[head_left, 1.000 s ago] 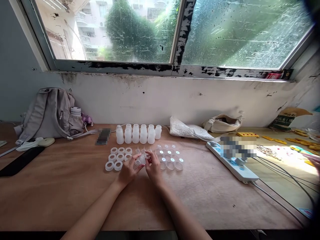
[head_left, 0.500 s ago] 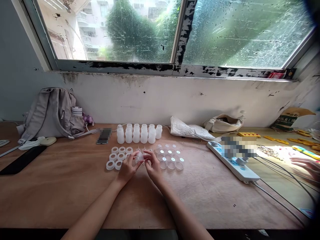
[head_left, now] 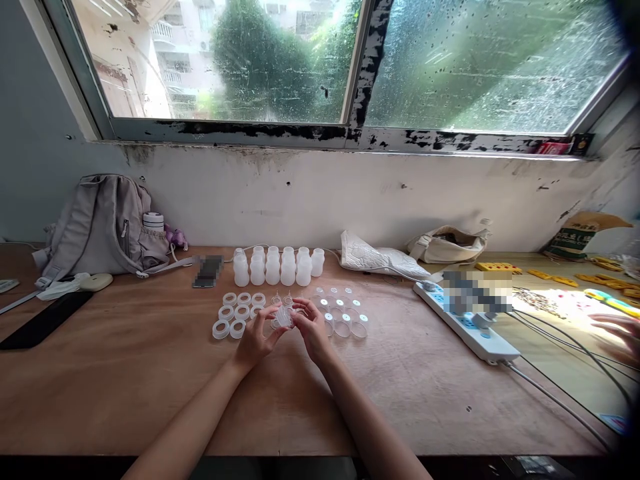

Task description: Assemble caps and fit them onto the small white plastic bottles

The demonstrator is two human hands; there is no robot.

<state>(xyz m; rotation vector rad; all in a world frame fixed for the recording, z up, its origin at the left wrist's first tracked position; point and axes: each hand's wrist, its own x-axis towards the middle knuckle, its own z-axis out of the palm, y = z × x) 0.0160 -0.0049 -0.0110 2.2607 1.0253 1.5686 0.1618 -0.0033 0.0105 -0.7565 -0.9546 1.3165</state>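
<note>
My left hand (head_left: 256,341) pinches a small clear ribbed plastic piece (head_left: 284,317), tilted and held just above the table. On the piece's right side, the bent fingers of my right hand (head_left: 311,328) close against its edge. Left of my hands lie rows of translucent white rings (head_left: 221,329). To the right are clear round discs (head_left: 342,329), some with small white-topped parts (head_left: 363,319) beside or on them. Several small clear pointed parts (head_left: 287,300) stand just behind my fingers, partly hidden. Farther back, translucent white bottles (head_left: 273,267) form two rows.
A white power strip (head_left: 470,327) with cables lies to the right. A grey backpack (head_left: 107,227) and a black flat case (head_left: 47,321) are at the left. A white plastic package (head_left: 377,259) rests near the wall. Another person's hand (head_left: 617,330) appears at the right edge.
The clear plastic piece has been tilted and brought slightly right and down. My right fingers have opened out from a tight pinch onto its right edge.
</note>
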